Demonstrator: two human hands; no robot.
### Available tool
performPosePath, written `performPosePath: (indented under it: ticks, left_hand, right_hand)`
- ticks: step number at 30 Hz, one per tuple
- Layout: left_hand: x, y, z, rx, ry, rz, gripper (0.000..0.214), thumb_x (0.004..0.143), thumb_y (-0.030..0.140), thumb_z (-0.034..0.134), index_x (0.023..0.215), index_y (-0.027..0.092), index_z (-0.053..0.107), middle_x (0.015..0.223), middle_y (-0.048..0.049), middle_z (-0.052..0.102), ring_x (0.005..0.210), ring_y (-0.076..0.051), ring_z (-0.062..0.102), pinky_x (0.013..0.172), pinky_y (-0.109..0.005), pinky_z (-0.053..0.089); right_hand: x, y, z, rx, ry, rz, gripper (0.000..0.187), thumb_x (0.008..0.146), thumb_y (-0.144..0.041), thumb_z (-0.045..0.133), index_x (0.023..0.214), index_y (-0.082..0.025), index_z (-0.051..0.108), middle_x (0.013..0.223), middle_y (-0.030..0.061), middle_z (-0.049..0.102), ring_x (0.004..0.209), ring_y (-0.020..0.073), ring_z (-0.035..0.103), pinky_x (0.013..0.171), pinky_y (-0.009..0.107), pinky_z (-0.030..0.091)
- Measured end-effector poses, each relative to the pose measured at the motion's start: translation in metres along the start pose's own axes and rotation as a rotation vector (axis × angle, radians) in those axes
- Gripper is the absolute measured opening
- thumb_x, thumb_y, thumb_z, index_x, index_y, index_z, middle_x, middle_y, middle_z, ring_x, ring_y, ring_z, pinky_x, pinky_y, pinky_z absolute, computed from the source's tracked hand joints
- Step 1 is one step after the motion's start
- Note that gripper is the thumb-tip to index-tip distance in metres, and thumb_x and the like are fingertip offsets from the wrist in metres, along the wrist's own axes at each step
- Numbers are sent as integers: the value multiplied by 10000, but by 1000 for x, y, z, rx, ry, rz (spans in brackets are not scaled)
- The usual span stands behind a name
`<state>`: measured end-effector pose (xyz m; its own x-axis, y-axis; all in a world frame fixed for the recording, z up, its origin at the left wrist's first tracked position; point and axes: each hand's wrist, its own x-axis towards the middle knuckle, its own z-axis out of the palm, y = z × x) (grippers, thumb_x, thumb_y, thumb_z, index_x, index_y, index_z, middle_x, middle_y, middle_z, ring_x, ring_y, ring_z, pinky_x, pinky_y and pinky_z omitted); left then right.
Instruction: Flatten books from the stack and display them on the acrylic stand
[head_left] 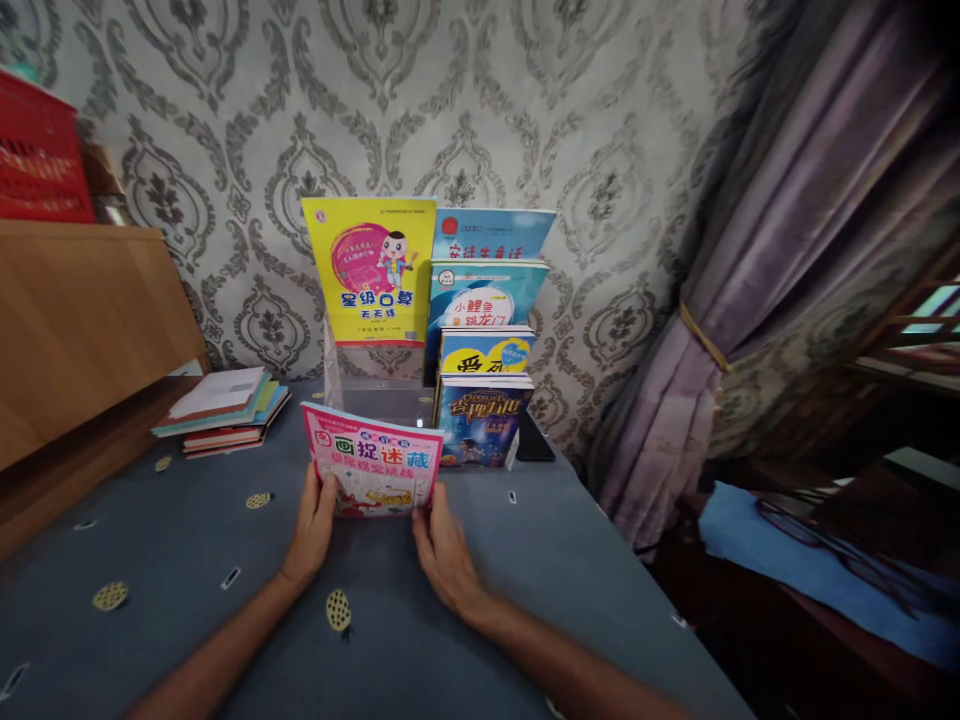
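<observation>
A pink picture book (pixel 375 465) is held up by its two sides, its cover facing me and tilted back. My left hand (pixel 310 528) grips its left edge, and my right hand (pixel 444 548) grips its right edge. Just behind it stands a clear tiered book rack (pixel 341 375). A yellow workbook (pixel 371 270) rests high on the rack's left side. Several books are stepped on the right side, from a blue storybook (pixel 499 228) at the back to a dark blue book (pixel 480 425) in front.
A stack of books (pixel 225 405) lies at the left, beside a wooden cabinet (pixel 90 330) bearing a red box (pixel 41 155). Something flat and black (pixel 535 440) lies right of the rack. Purple curtains (pixel 720 280) and glasses (pixel 817 535) on blue cloth are at the right.
</observation>
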<state>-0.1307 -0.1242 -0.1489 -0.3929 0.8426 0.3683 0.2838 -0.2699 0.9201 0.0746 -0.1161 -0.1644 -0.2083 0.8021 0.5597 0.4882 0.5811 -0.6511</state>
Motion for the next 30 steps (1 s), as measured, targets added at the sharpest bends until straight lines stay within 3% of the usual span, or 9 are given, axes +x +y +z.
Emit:
performPosePath:
  ticks: [3, 8, 17, 22, 30]
  left_hand:
    - [-2, 0, -2, -1, 14, -72, 624, 918, 632, 496, 1383, 216, 491, 1447, -120, 545, 1441, -298, 399, 1210, -462, 299]
    - [-3, 9, -3, -57, -68, -33, 638, 880, 621, 574, 1374, 228, 483, 1385, -109, 598, 1331, -282, 529, 1155, -426, 395]
    - [-5, 4, 1, -145, -70, -66, 695, 795, 567, 702, 1360, 226, 483, 1356, -109, 611, 1286, -287, 569, 1108, -414, 455]
    - [-5, 4, 2, -173, -78, -88, 709, 768, 558, 733, 1337, 219, 481, 1330, -114, 625, 1261, -290, 582, 1107, -431, 456]
    - [-4, 7, 1, -164, -95, -57, 642, 776, 531, 729, 1294, 221, 509, 1290, -103, 648, 1220, -283, 610, 1066, -409, 488]
  right_hand:
    - [-4, 3, 1, -19, -36, -1, 364, 998, -261, 301, 1340, -237, 422, 1035, 95, 692, 964, 264, 692, 817, 394, 602]
    - [-4, 4, -3, -26, -36, -60, 428, 1009, -244, 295, 1433, -234, 353, 1135, 106, 699, 1032, 260, 700, 852, 401, 615]
    - [-19, 28, 5, -88, -4, -93, 583, 1013, -298, 376, 1570, -225, 222, 1263, 166, 675, 1092, 316, 697, 876, 478, 625]
    - [-18, 29, 4, -53, -50, -48, 558, 1015, -316, 388, 1557, -241, 277, 1200, 153, 692, 1033, 295, 707, 859, 458, 633]
    - [-17, 30, 1, -45, -51, -46, 584, 998, -348, 421, 1558, -239, 292, 1275, 159, 663, 1102, 319, 678, 897, 475, 614]
